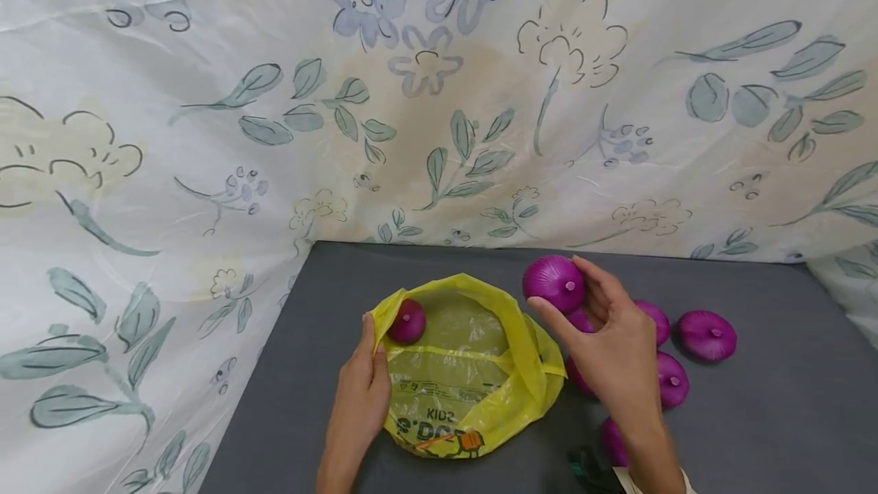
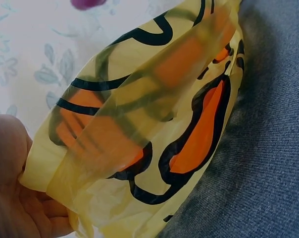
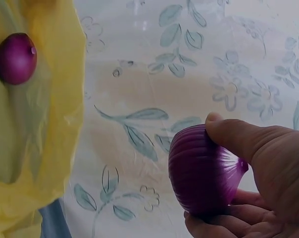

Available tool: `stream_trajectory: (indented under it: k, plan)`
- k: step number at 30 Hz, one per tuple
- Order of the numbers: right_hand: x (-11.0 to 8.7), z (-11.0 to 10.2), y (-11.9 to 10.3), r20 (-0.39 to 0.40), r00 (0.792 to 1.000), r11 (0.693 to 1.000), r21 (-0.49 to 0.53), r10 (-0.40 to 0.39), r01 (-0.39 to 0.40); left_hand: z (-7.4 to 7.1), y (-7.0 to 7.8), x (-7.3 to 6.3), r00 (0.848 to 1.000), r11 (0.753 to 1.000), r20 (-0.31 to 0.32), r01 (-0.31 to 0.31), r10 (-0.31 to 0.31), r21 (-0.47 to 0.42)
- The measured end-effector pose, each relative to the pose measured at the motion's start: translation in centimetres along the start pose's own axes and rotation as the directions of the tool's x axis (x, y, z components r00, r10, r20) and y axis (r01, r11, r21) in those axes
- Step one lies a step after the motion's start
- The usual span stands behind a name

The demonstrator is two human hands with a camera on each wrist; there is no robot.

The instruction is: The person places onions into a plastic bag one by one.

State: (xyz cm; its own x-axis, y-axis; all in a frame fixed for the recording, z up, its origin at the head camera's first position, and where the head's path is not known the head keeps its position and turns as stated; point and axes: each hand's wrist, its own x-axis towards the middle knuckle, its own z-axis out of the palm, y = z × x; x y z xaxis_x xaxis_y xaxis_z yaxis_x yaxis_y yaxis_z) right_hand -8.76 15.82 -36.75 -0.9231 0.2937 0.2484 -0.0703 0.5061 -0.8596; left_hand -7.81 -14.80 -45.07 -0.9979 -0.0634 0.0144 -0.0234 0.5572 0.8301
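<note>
A yellow plastic bag (image 1: 473,418) with printed letters stands with its mouth wide on the dark cloth. My left hand (image 1: 360,395) pinches its left rim between thumb and fingers, as the left wrist view also shows. One purple onion (image 1: 408,322) lies inside, near that rim. To the right of the bag's mouth, my right hand (image 1: 613,353) holds another purple onion (image 3: 204,171) up in the air between thumb and fingers. Below and behind this hand lie several more onions, partly hidden by it.
A single onion (image 1: 706,335) sits at the far right of the group on the dark grey cloth (image 1: 775,402). A floral curtain (image 1: 480,174) rises behind and at the left. Something small and dark (image 1: 586,467) lies by the right forearm.
</note>
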Motion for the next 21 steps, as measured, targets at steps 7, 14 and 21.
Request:
stream_trajectory:
  k: [7,14,21]
  plan:
    - [0.4,1.2,-0.3,0.024,0.997,0.997,-0.006,-0.078,0.078,0.0,0.0,0.1,1.000,1.000,0.000,-0.004,0.004,-0.012]
    - [0.2,2.2,-0.5,0.075,0.994,0.997,0.015,-0.075,0.074,0.2,0.1,0.0,1.000,1.000,-0.010,-0.008,0.008,0.013]
    - [0.2,4.1,-0.3,0.140,0.982,0.987,0.119,-0.126,0.110,0.2,0.2,0.0,1.000,1.000,-0.005,0.009,-0.009,0.008]
